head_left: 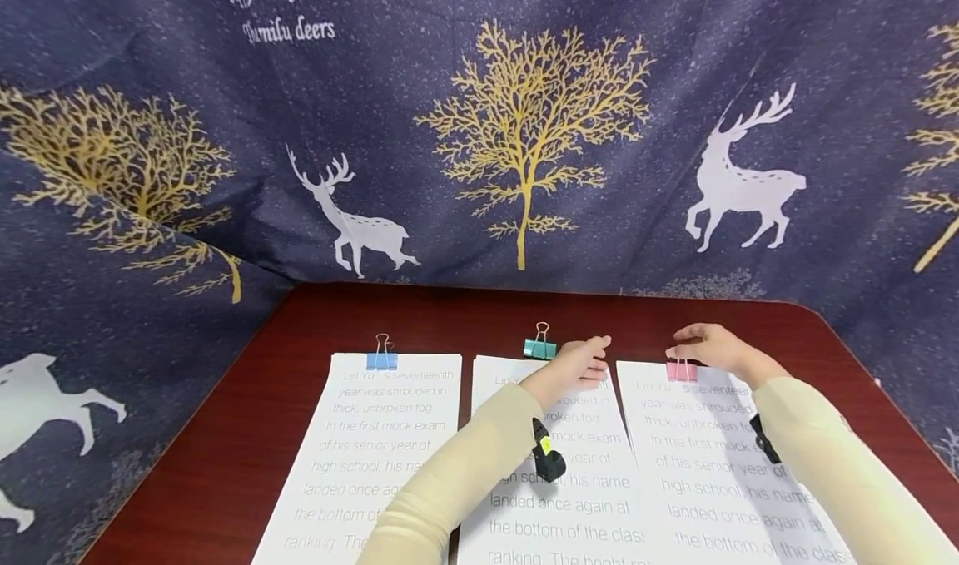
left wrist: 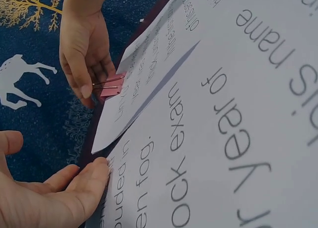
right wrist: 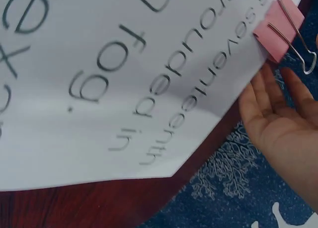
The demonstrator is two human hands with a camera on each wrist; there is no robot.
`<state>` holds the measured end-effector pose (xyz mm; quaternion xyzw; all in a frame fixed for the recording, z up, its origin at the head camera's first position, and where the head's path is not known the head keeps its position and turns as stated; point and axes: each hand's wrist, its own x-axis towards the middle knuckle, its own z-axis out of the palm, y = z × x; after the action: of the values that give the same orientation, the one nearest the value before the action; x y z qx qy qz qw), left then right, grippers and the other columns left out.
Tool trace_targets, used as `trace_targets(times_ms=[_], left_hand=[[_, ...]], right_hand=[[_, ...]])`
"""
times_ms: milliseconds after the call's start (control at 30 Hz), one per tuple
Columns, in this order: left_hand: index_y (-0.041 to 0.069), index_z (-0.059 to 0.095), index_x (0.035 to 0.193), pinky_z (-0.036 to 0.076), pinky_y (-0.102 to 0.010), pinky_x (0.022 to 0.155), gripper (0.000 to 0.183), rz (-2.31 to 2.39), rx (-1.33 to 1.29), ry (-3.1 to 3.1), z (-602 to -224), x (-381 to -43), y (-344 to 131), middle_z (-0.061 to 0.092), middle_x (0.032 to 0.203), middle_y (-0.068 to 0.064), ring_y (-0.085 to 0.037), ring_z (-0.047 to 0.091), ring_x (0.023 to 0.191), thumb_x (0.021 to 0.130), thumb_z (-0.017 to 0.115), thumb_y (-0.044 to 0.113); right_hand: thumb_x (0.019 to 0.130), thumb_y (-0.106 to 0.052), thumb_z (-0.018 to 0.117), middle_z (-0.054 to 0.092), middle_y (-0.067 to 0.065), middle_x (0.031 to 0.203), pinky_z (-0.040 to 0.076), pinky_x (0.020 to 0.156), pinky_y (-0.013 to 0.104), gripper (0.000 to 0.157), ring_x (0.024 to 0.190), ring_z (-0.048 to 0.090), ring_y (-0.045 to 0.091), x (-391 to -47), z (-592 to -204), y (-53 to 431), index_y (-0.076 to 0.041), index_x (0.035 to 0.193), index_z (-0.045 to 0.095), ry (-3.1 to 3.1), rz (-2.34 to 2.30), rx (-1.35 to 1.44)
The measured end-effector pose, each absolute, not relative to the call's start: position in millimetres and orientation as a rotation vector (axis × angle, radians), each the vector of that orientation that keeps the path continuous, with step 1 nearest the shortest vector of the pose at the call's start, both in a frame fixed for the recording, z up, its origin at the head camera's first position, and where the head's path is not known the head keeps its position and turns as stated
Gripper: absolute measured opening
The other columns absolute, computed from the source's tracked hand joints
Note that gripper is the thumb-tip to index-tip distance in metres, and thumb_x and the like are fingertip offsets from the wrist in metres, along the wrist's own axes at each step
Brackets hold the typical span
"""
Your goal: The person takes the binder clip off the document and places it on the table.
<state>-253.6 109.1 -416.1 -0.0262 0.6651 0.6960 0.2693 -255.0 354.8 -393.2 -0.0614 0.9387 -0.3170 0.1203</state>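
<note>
A pink binder clip (head_left: 682, 371) sits on the top edge of the right printed sheet (head_left: 674, 486). My right hand (head_left: 715, 353) is at this clip. In the right wrist view, its fingers (right wrist: 266, 96) reach under the paper's edge beside the clip, and the wire handle's loop stands free of them. From the left wrist view, the thumb appears close to the wire handles; contact is unclear. My left hand (head_left: 573, 369) hovers over the top right of the middle sheet (head_left: 554, 507), fingers loosely extended, holding nothing. A green binder clip (head_left: 539, 349) is at that sheet's top, left of the hand.
Further left lies another printed sheet (head_left: 360, 465) with a blue binder clip (head_left: 382, 361) on its top edge. All rest on a dark red table (head_left: 225, 432). Behind the table hangs a dark blue cloth (head_left: 637, 215) with deer and trees.
</note>
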Motion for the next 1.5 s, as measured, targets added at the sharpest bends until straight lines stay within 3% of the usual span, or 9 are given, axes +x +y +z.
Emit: trace_targets(times_ms=[167,300,600,867,1033,1400,1500], left_hand=[[-0.010,0.057,0.120,0.049,-0.043,0.095,0.053,1.878,-0.129,1.803,-416.8,-256.2,116.1,0.064,0.114,-0.024,-0.036,0.062,0.109,0.093,0.056,0.036],[-0.009,0.057,0.119,0.049,-0.042,0.095,0.053,1.883,-0.145,1.789,-418.9,-257.9,119.4,0.064,0.112,-0.023,-0.035,0.063,0.108,0.093,0.056,0.036],[-0.010,0.056,0.120,0.050,-0.042,0.094,0.055,1.872,-0.119,1.779,-423.9,-257.1,121.2,0.064,0.113,-0.024,-0.035,0.063,0.108,0.092,0.057,0.037],[-0.011,0.059,0.115,0.053,-0.039,0.089,0.053,1.891,-0.136,1.783,-424.9,-257.0,122.8,0.067,0.105,-0.022,-0.034,0.065,0.102,0.091,0.058,0.036],[-0.008,0.064,0.108,0.055,-0.036,0.084,0.044,1.829,-0.088,1.887,-428.1,-256.9,126.4,0.069,0.099,-0.017,-0.029,0.068,0.095,0.090,0.060,0.032],[-0.003,0.072,0.095,0.055,-0.025,0.068,0.013,1.823,0.040,2.038,-433.3,-257.6,125.2,0.071,0.087,-0.016,-0.016,0.065,0.070,0.083,0.069,-0.001],[-0.003,0.073,0.091,0.055,-0.022,0.063,0.012,1.856,0.050,2.065,-437.5,-256.5,126.2,0.071,0.081,-0.017,-0.013,0.063,0.063,0.080,0.072,-0.002]], right_hand=[[0.087,-0.016,0.067,0.062,0.032,0.111,0.050,0.076,0.031,0.050,0.094,0.062,0.024,-258.3,-394.1,351.3,0.019,0.118,0.051,2.739,-0.965,-0.261],[0.085,-0.008,0.066,0.065,0.030,0.105,0.048,0.069,0.023,0.042,0.083,0.060,0.011,-258.0,-393.6,349.6,0.020,0.114,0.054,2.729,-0.993,-0.305],[0.081,-0.009,0.070,0.066,0.028,0.106,0.050,0.075,0.028,0.038,0.093,0.063,0.026,-257.2,-397.4,352.0,0.016,0.109,0.061,2.739,-0.945,-0.372],[0.084,-0.007,0.066,0.067,0.026,0.106,0.050,0.070,0.023,0.031,0.089,0.062,0.016,-251.4,-399.4,355.1,0.013,0.108,0.064,2.729,-0.973,-0.342],[0.085,-0.007,0.065,0.067,0.027,0.107,0.049,0.071,0.021,0.031,0.094,0.062,0.018,-247.8,-401.7,354.6,0.013,0.109,0.064,2.724,-0.988,-0.317],[0.084,-0.015,0.069,0.066,0.026,0.110,0.052,0.062,0.025,0.040,0.078,0.059,0.009,-247.4,-403.7,355.7,0.012,0.113,0.063,2.665,-1.100,-0.219],[0.085,-0.013,0.067,0.067,0.025,0.109,0.051,0.066,0.024,0.037,0.084,0.060,0.011,-247.3,-405.3,356.8,0.012,0.113,0.063,2.689,-1.066,-0.244]])
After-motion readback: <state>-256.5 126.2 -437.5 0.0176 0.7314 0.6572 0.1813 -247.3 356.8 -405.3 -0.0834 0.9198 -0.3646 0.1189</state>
